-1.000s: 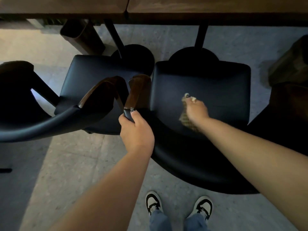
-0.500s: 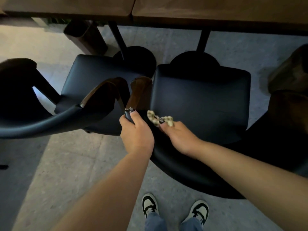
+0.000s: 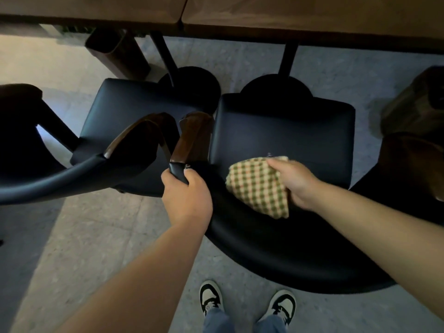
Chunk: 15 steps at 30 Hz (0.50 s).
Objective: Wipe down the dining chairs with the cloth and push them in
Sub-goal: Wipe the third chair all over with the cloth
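- We stand behind the right-hand chair — black padded seat, curved black backrest nearest us, front edge facing the bench.
- Our left hand grips the left end of that backrest, fingers curled round the black pad just below the brown wooden armrest.
- Our right hand holds the checked cloth, fingers curled over its top edge; the cloth hangs spread against the inner face of the backrest, at the rear of the seat.
- A second chair of the same kind stands just beside on the left — its armrest nearly touches ours.
- Both chairs sit out from the bench, seats only partly under its edge.
- Two black bench legs on round bases stand behind the seats.
- Our sneakers show on the grey stone floor below.
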### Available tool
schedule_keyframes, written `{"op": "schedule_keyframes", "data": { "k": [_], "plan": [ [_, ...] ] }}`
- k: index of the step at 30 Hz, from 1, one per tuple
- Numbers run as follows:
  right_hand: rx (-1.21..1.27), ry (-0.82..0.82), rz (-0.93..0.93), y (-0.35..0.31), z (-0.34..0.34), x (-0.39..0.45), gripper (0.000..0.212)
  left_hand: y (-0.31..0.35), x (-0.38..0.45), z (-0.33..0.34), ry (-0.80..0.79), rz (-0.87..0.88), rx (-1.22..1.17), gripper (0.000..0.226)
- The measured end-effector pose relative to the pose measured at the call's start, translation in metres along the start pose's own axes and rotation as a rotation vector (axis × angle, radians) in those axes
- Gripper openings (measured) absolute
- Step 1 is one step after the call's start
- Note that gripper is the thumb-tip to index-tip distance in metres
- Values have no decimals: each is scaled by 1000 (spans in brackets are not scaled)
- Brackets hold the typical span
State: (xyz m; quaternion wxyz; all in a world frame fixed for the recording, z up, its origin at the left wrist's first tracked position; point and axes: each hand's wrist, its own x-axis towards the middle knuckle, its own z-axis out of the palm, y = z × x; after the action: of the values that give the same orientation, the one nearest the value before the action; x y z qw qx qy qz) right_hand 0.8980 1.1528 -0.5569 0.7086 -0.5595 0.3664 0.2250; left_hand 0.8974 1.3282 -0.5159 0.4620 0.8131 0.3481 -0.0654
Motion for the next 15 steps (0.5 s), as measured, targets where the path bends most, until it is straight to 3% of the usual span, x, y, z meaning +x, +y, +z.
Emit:
{"op": "schedule_keyframes", "data": {
  "k": [2,5,8,12,15],
  "plan": [
    [-458,84,-152,-2,16,35,27,0,1,0,5,5,4,26],
    [-870,-20,-237,18,53,62,36,0,1,0,8,7,11,26],
    [-938,-12,-254,33,77,67,36,1,-1,1,12,5,7,28],
    [-868,335,-429,3,55,68,38,-1,0,0,10,2,18,29],
    [-869,404,-450,0,28,83,44,0,-1,-1,-1,4,8,29]
  ]
}}
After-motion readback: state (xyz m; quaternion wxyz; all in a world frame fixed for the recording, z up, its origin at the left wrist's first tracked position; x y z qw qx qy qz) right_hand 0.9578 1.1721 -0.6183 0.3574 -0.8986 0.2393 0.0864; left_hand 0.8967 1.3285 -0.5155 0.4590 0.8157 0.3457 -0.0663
